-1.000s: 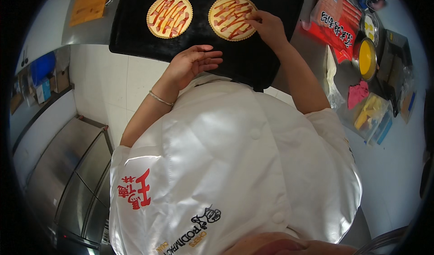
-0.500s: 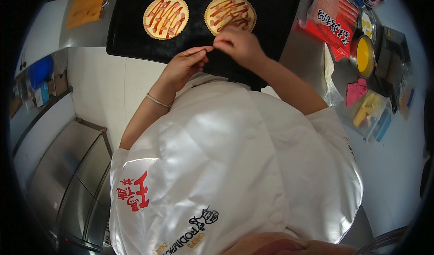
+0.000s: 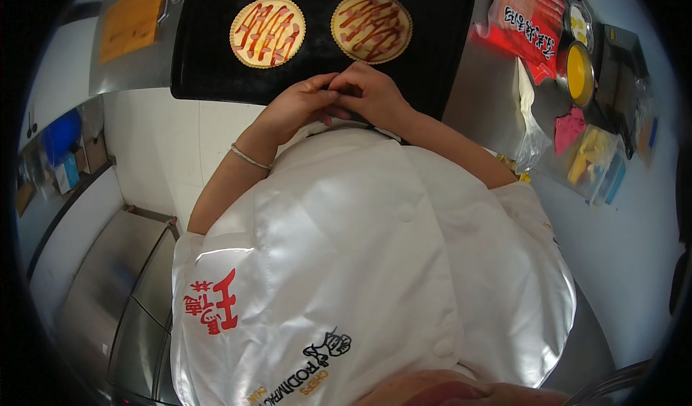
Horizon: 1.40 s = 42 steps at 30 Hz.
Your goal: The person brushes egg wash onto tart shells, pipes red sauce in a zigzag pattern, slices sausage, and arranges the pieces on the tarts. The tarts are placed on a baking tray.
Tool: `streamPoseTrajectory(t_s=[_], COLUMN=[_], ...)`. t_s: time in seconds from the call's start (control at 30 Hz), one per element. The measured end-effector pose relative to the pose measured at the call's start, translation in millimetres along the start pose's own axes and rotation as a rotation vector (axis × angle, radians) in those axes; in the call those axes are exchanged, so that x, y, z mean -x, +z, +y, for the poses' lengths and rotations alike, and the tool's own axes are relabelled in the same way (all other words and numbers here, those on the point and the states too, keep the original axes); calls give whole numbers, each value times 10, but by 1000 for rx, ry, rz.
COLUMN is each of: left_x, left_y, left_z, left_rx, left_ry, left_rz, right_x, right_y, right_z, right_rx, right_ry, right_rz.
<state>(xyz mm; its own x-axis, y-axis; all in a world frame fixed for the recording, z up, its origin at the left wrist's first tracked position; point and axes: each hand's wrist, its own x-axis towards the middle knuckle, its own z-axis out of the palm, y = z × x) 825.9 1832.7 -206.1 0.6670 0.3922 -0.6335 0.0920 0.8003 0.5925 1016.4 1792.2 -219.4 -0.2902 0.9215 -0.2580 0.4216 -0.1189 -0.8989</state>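
My left hand (image 3: 297,105) and my right hand (image 3: 369,92) meet fingertip to fingertip over the near part of a black baking tray (image 3: 440,38). The fingers are curled together; I cannot tell whether something small is pinched between them. A thin bracelet sits on my left wrist. Two round tarts lie at the far side of the tray, topped with pink ham strips and red and yellow sauce: one on the left (image 3: 267,32), one on the right (image 3: 371,27), just beyond my right hand.
A red packet of sausages (image 3: 525,23) lies right of the tray, beside a small pot of yellow liquid (image 3: 579,73), a pink cloth (image 3: 571,128) and clear bags. A wooden board (image 3: 133,18) lies at far left. My white coat fills the lower view.
My right hand has drawn back from the right tart toward me. My left hand has come off the tray's near edge, and the two hands now touch.
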Motion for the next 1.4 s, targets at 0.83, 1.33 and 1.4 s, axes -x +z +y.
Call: streamPoseTrajectory(t_s=[0.83,1.33,1.4], left_x=[641,755,640], left_y=[-1295,-2265,-2297], left_z=[285,241,366], left_rx=[49,-221,-356], left_ry=[73,297,349], left_rz=[90,609,591], right_x=[-495,-1126,-994], right_y=[-158,120,227], right_z=[208,-124,-197], right_rx=[-433,-290,-297], right_ry=[216,197,248], right_rz=[612,584,567])
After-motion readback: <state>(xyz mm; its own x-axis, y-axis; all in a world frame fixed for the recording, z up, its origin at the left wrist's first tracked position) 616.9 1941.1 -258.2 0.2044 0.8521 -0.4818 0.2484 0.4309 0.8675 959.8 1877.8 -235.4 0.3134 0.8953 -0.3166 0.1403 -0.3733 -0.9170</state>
